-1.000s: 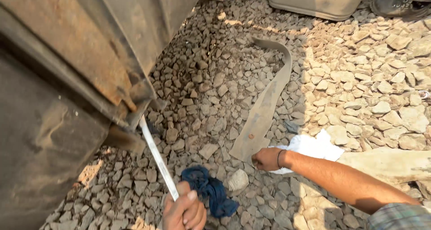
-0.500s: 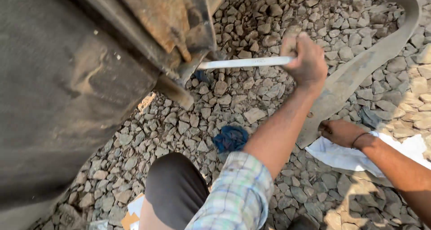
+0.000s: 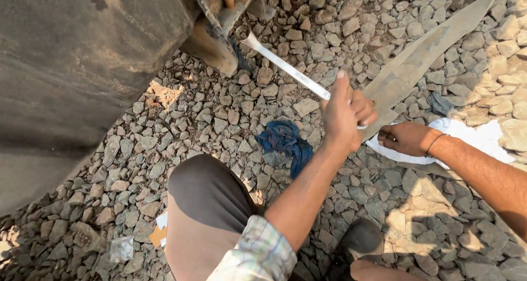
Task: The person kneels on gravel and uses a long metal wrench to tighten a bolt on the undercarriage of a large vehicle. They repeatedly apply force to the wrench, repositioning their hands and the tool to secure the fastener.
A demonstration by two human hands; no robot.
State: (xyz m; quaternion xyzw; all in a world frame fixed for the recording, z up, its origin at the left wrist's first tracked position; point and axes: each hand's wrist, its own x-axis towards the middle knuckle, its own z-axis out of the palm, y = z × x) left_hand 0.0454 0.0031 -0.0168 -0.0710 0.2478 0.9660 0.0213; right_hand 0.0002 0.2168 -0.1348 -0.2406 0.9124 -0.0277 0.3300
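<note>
Since half a second ago the long wrench (image 3: 288, 68) has swung from lying nearly level across the view to slanting down from upper left to lower right, and the left hand (image 3: 345, 112) gripping it has dropped from the top of the view toward the middle, closer to the other hand. That left hand is wrapped in a fist around the lower end of the wrench, thumb pointing up along the shaft. The tool is a slim, flat bar of pale, bright metal, and its ringed head sits up against the rusty steel fitting (image 3: 219, 23) under the dark, grimy body of the heavy machine (image 3: 77, 78), whose surface looks dull, streaked and dusty. The right hand (image 3: 407, 138) rests low on the white cloth (image 3: 477, 141), fingers curled loosely down onto it, a thin dark band around the wrist; whether it pinches the fabric cannot be told. The cloth is crumpled and bright in the sun. Between the knee and the wrench lies a blue rag (image 3: 285, 144), bunched and wrinkled. Everything rests on coarse grey gravel (image 3: 208, 116) of angular, dusty stones. A wide, flat strap (image 3: 422, 56) of worn tan webbing curves across the stones at upper right, passing just behind the left hand.
</note>
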